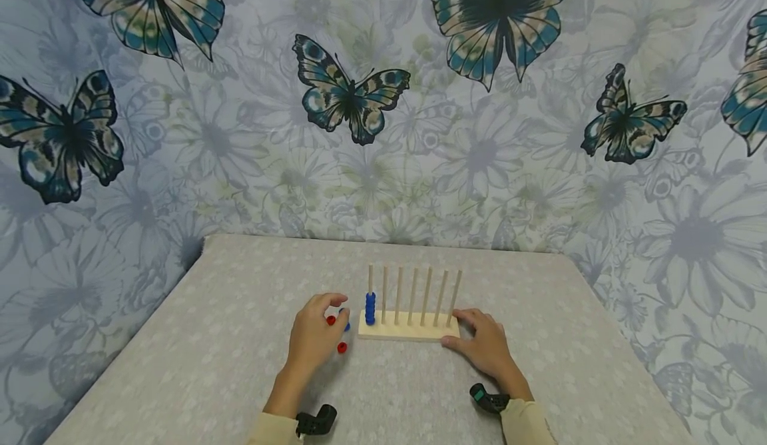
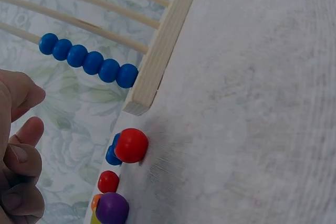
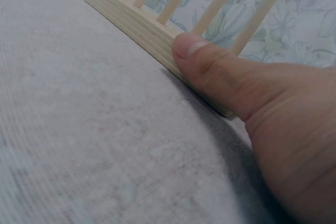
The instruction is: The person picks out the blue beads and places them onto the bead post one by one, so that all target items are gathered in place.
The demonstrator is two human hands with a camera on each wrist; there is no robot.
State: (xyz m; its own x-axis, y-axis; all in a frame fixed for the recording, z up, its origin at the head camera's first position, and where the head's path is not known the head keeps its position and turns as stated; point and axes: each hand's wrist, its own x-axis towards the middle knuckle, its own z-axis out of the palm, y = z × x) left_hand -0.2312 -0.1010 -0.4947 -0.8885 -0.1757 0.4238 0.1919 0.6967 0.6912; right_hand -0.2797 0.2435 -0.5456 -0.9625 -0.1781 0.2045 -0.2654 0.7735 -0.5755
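Threading: beads onto a wooden peg rack (image 1: 409, 328), judged from the layout; first peg filled, the others bare.
Rack: pale wood base with seven upright pegs, standing on the grey cloth-covered table (image 1: 180, 365), near its middle.
Blue stack (image 1: 370, 308): six blue beads on the leftmost peg, resting down against the base; same column clear in the left wrist view (image 2: 86, 60).
Left hand (image 1: 313, 338): just left of the rack, fingers curled over the loose beads; whether a bead is pinched cannot be told, since the fingertips hide it from the head camera and the wrist view shows only bent fingers (image 2: 21, 150) with nothing plainly between them.
Loose beads: red bead (image 2: 131, 145) beside the rack's left end, a blue bead (image 2: 111, 155) touching it behind, a second red bead (image 2: 108, 181), and a purple bead (image 2: 112, 208) with a hint of orange next to it.
Right hand (image 1: 487, 348): bracing the rack's right end, thumb (image 3: 210, 69) pressed flat against the front edge of the base, fingers relaxed and straight, nothing gripped.
Step in hand: choosing or picking a bead from the loose cluster, likely a red one.
Next move calls for: a fingertip pinch on one bead, a lift above a bare peg's tip, hole lined up with the peg, rack kept steady meanwhile.
Risk: round beads rolling off under a clumsy touch.
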